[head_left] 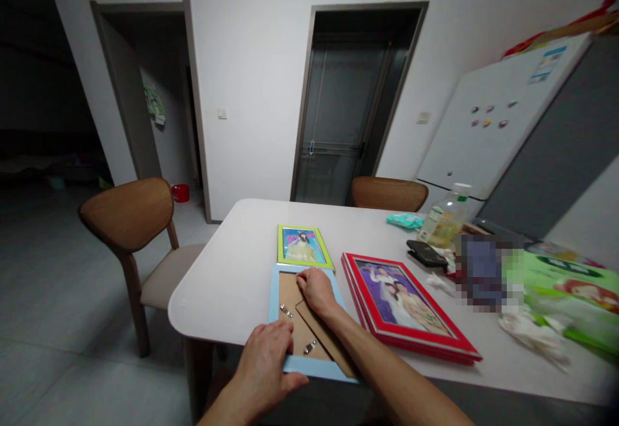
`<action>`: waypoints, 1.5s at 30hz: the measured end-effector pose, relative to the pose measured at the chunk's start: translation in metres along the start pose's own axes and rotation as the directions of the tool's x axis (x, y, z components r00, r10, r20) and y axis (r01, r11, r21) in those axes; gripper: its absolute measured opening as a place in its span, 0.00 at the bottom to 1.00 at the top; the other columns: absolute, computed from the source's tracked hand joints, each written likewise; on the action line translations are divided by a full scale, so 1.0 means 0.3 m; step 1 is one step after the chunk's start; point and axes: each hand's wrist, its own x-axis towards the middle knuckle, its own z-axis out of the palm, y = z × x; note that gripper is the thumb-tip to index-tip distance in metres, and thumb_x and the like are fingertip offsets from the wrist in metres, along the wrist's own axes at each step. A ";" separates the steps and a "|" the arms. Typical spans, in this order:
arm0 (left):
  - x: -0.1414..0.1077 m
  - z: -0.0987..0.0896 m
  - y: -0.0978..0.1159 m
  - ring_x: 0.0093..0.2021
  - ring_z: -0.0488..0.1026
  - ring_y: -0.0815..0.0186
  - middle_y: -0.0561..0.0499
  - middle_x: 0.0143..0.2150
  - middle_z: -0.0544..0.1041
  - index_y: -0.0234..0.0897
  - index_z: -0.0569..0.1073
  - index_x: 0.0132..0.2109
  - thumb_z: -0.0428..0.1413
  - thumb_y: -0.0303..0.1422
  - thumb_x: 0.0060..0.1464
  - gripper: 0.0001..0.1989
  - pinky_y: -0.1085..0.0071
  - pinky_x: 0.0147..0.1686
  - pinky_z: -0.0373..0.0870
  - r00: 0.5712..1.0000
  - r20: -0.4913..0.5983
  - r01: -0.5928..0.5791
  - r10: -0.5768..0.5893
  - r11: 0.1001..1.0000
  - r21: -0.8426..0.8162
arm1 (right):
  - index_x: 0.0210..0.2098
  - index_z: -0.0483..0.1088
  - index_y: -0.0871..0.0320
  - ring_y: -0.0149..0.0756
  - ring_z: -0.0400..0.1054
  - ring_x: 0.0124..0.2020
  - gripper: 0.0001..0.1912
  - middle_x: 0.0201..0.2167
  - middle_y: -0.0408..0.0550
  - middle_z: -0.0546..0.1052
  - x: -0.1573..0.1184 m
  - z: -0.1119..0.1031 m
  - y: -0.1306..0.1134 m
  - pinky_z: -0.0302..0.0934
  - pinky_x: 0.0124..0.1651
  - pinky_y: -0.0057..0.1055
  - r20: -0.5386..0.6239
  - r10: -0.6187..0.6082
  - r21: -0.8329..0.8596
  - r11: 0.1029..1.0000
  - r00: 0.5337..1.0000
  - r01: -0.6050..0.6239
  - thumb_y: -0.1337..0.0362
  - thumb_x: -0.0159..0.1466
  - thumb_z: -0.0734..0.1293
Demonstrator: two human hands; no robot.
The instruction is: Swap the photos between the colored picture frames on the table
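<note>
A light blue picture frame lies face down at the table's near edge, its brown backboard showing. Metal clips sit on the board, and a stand leg runs down its right part. My left hand grips the lower left of the frame, thumb by the bottom rim. Near the top of the backboard, the fingers of my right hand are pinched together; what is between them is hidden. Just beyond lies a yellow-green picture frame. To the right, red picture frames are stacked, a photo facing up.
On the table's right side are a bottle, a black object, a teal packet, crumpled tissues and a green package. Wooden chairs stand left and behind the white table. A fridge is at right.
</note>
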 end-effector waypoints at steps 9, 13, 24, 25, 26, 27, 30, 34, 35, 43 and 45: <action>0.003 0.011 -0.012 0.50 0.63 0.57 0.45 0.50 0.68 0.36 0.68 0.38 0.65 0.37 0.31 0.24 0.61 0.50 0.57 1.000 -0.015 -0.007 0.007 1.000 -0.020 | 0.27 0.73 0.59 0.32 0.66 0.32 0.11 0.29 0.50 0.76 0.029 0.025 -0.003 0.52 0.34 0.24 -0.025 0.052 0.023 0.998 0.998 -0.051 0.66 0.55 0.58; 0.000 0.008 -0.004 0.49 0.64 0.58 0.46 0.48 0.69 0.36 0.68 0.38 0.64 0.35 0.34 0.21 0.61 0.49 0.58 1.000 -0.027 -0.009 0.008 1.000 -0.029 | 0.26 0.72 0.61 0.33 0.67 0.29 0.10 0.27 0.51 0.75 0.051 0.031 0.002 0.52 0.31 0.25 -0.029 0.121 0.030 0.992 0.992 -0.121 0.67 0.54 0.59; -0.002 0.005 0.002 0.43 0.67 0.60 0.50 0.41 0.72 0.39 0.68 0.39 0.64 0.33 0.33 0.22 0.64 0.45 0.63 0.999 -0.049 0.021 -0.024 0.997 -0.072 | 0.27 0.73 0.57 0.29 0.65 0.31 0.11 0.28 0.45 0.74 -0.065 -0.043 -0.027 0.53 0.36 0.23 0.050 -0.131 0.133 0.983 0.990 0.124 0.64 0.56 0.59; -0.002 0.005 0.002 0.43 0.67 0.60 0.50 0.41 0.72 0.39 0.68 0.39 0.64 0.33 0.33 0.22 0.64 0.45 0.63 0.999 -0.047 0.021 -0.025 0.997 -0.070 | 0.27 0.73 0.56 0.29 0.65 0.31 0.11 0.27 0.44 0.74 -0.086 -0.045 -0.037 0.53 0.36 0.22 0.067 -0.197 0.155 0.971 0.978 0.185 0.64 0.56 0.59; -0.002 0.004 0.003 0.43 0.67 0.60 0.50 0.41 0.72 0.39 0.68 0.40 0.64 0.33 0.33 0.22 0.64 0.45 0.63 0.999 -0.043 0.022 -0.025 0.997 -0.069 | 0.26 0.73 0.55 0.29 0.64 0.32 0.10 0.27 0.44 0.74 -0.104 -0.045 -0.048 0.52 0.36 0.22 0.074 -0.251 0.172 0.957 0.965 0.235 0.64 0.55 0.60; -0.001 0.003 0.004 0.43 0.67 0.60 0.50 0.41 0.72 0.39 0.68 0.40 0.63 0.33 0.34 0.22 0.64 0.44 0.63 0.999 -0.038 0.025 -0.027 0.997 -0.067 | 0.27 0.74 0.54 0.29 0.64 0.32 0.10 0.26 0.44 0.73 -0.119 -0.044 -0.057 0.52 0.37 0.23 0.073 -0.288 0.183 0.945 0.955 0.271 0.63 0.55 0.60; 0.000 -0.001 0.007 0.42 0.67 0.61 0.51 0.41 0.72 0.40 0.67 0.41 0.63 0.33 0.35 0.22 0.65 0.45 0.63 0.999 -0.023 0.024 -0.026 0.997 -0.067 | 0.28 0.74 0.54 0.31 0.63 0.33 0.10 0.27 0.46 0.73 -0.143 -0.041 -0.080 0.52 0.37 0.25 0.055 -0.298 0.168 0.944 0.953 0.285 0.63 0.55 0.60; 0.001 -0.008 0.010 0.43 0.67 0.61 0.51 0.42 0.71 0.40 0.68 0.41 0.61 0.34 0.36 0.20 0.65 0.45 0.62 0.999 -0.016 0.029 -0.030 0.997 -0.070 | 0.27 0.74 0.56 0.31 0.63 0.33 0.10 0.27 0.46 0.74 -0.151 -0.051 -0.095 0.51 0.36 0.25 0.075 -0.275 0.131 0.955 0.958 0.264 0.64 0.55 0.61; 0.001 -0.009 0.011 0.43 0.67 0.61 0.51 0.42 0.71 0.40 0.68 0.40 0.61 0.34 0.37 0.20 0.65 0.45 0.62 0.999 -0.017 0.036 -0.037 0.997 -0.069 | 0.26 0.74 0.56 0.31 0.63 0.33 0.10 0.27 0.46 0.74 -0.153 -0.055 -0.098 0.51 0.36 0.25 0.082 -0.278 0.127 0.955 0.957 0.267 0.64 0.55 0.60; 0.000 -0.015 0.019 0.42 0.67 0.61 0.51 0.41 0.71 0.40 0.68 0.39 0.61 0.34 0.37 0.18 0.66 0.44 0.62 0.999 -0.016 0.037 -0.038 0.997 -0.060 | 0.25 0.73 0.56 0.33 0.63 0.32 0.08 0.27 0.46 0.74 -0.164 -0.068 -0.120 0.50 0.35 0.26 0.106 -0.229 0.068 0.973 0.968 0.222 0.65 0.54 0.61; 0.000 -0.016 0.021 0.42 0.67 0.61 0.51 0.41 0.71 0.40 0.68 0.40 0.61 0.33 0.37 0.18 0.67 0.44 0.62 0.999 -0.015 0.038 -0.039 0.998 -0.059 | 0.26 0.73 0.57 0.34 0.63 0.33 0.08 0.28 0.48 0.74 -0.162 -0.066 -0.130 0.50 0.35 0.27 0.096 -0.176 0.041 0.984 0.980 0.173 0.66 0.54 0.61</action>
